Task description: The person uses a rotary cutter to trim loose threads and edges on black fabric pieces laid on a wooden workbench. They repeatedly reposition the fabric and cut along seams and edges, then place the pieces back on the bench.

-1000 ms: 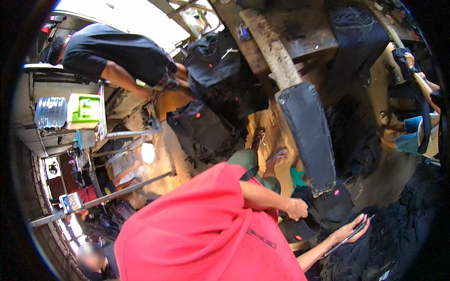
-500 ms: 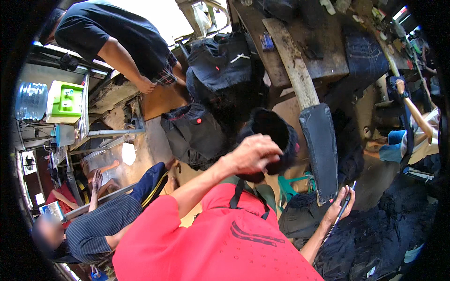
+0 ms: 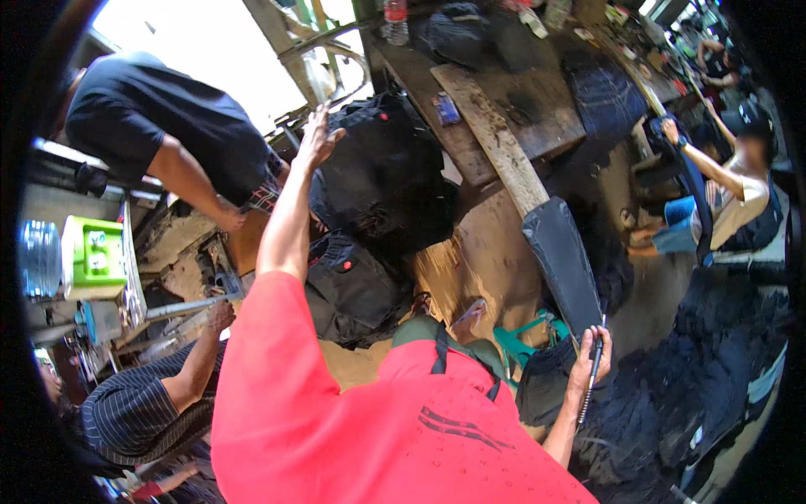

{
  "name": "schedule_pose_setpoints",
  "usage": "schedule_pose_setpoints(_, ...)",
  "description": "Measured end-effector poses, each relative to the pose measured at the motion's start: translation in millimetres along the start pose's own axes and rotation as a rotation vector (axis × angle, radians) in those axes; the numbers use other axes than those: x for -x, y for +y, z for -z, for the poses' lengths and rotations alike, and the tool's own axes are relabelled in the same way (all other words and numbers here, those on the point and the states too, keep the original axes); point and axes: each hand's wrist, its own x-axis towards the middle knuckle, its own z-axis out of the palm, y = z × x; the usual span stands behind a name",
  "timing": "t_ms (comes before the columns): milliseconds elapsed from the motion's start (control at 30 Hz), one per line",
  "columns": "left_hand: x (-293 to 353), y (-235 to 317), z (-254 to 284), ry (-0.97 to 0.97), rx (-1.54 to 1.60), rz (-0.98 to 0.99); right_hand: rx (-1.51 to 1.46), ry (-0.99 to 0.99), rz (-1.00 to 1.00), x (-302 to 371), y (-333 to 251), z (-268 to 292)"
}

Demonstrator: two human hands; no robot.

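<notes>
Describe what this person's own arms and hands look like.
A short, loose red fabric sleeve leaves the left forearm bare. The left hand and the right hand are bare, without gloves. Where the right sleeve ends is hard to make out.

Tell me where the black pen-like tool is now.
In the head view, the pen-like tool is right of centre, in the right hand's grip, near the lower end of the black padded board.

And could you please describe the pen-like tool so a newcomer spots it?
Follow the long plank from the wooden table to its black padded end. Near that tip, the right hand holds the slim dark pen-like tool, set apart from the dark cloth nearby by its coiled lower part.
</notes>
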Motion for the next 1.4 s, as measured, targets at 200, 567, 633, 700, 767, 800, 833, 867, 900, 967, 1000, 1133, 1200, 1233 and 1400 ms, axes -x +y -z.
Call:
schedule_pose_setpoints(200,149.4,160.0,-83.9,-0.490,0.578,-0.048,0.020,0.185,-0.167,37.2,62.4,44.0)
schedule_pose_setpoints(567,276.0,639.1,48.9,-1.748,1.367,-0.389,0.316,0.668,-0.474,73.7,296.3,99.8)
schedule_pose_setpoints(633,272.1,699.3,63.0,-1.921,1.503,-0.412,0.307,0.667,-0.313,44.6,318.7,92.8)
schedule_pose_setpoints(700,274.5,752.0,54.1,-2.018,1.607,-0.413,0.397,0.542,-0.295,27.0,330.3,81.0)
schedule_pose_setpoints(767,280.6,796.8,34.9,-2.068,1.633,-0.427,0.523,0.457,-0.260,19.4,336.0,71.3)
schedule_pose_setpoints(800,282.6,813.4,28.1,-2.089,1.643,-0.439,0.625,0.445,-0.181,19.0,337.4,67.6)
schedule_pose_setpoints(833,284.0,826.5,21.2,-2.086,1.646,-0.459,0.462,0.489,-0.170,22.5,337.4,67.1)
schedule_pose_setpoints(867,284.0,835.8,16.3,-2.075,1.644,-0.484,0.438,0.504,-0.251,27.0,335.7,67.3)
schedule_pose_setpoints(900,282.9,841.2,12.4,-2.055,1.624,-0.526,0.369,0.532,-0.276,30.2,334.0,71.0)
schedule_pose_setpoints(967,276.7,846.8,-0.2,-1.933,1.536,-0.677,0.268,0.613,-0.353,33.3,327.2,85.0)
schedule_pose_setpoints(1000,273.0,846.3,-12.4,-1.813,1.459,-0.788,0.248,0.665,-0.399,32.6,323.0,95.9)
schedule_pose_setpoints(1133,287.4,843.3,-145.7,-1.045,0.647,-1.236,0.355,0.795,-0.260,20.6,289.2,131.4)
schedule_pose_setpoints(1200,316.4,837.7,-222.5,-1.123,0.297,-1.225,0.366,0.769,-0.368,12.9,261.4,132.9)
schedule_pose_setpoints(1233,333.0,831.2,-255.3,-1.221,0.283,-1.194,0.356,0.793,-0.267,7.0,248.0,130.7)
schedule_pose_setpoints(1400,332.2,799.7,-337.4,-1.217,0.188,-1.152,0.292,0.840,-0.187,-18.2,170.5,80.7)
